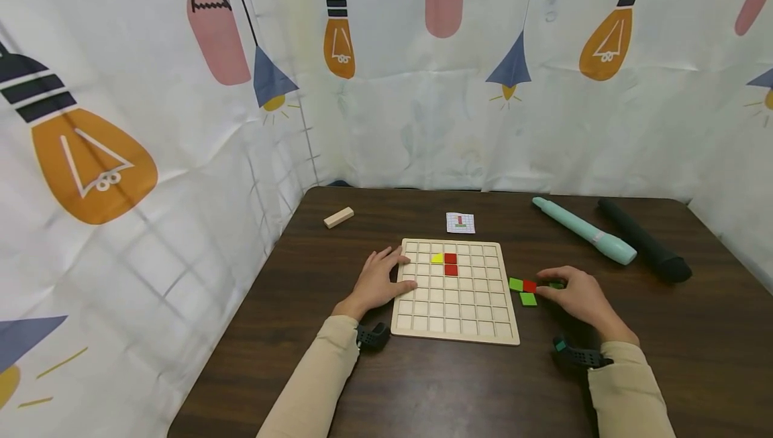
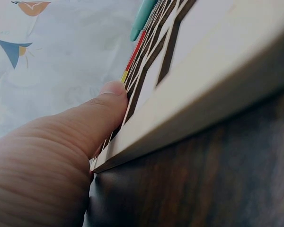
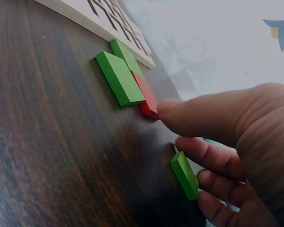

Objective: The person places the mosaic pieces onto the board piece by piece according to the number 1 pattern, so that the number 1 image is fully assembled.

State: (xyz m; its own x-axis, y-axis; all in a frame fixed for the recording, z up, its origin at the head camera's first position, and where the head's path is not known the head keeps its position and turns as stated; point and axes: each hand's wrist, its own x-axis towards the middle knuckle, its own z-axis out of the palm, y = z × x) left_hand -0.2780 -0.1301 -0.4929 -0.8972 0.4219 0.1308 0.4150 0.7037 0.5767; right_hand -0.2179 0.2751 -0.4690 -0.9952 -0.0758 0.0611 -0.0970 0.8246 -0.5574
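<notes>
A wooden grid board (image 1: pixel 455 339) lies on the table. On it are a yellow triangular piece (image 1: pixel 437 258) and two red square tiles (image 1: pixel 450 269). My left hand (image 1: pixel 377 280) rests on the board's left edge, thumb over the rim. To the right of the board, my right hand (image 1: pixel 574 294) pinches a loose red tile (image 3: pixel 146 97) at its near end; the thumb touches it and the index finger is mostly hidden in the right wrist view. Two green tiles (image 3: pixel 119 78) sit against that red one. Another green piece (image 3: pixel 184 176) lies beside the curled other fingers.
Behind the board is a small printed pattern card (image 1: pixel 461 223). A plain wooden block (image 1: pixel 339 217) lies at the back left. Toward the back right are a mint-green tube-shaped object (image 1: pixel 584 230) and a black cylindrical one (image 1: pixel 645 240). A printed curtain (image 1: pixel 398 129) hangs behind the table.
</notes>
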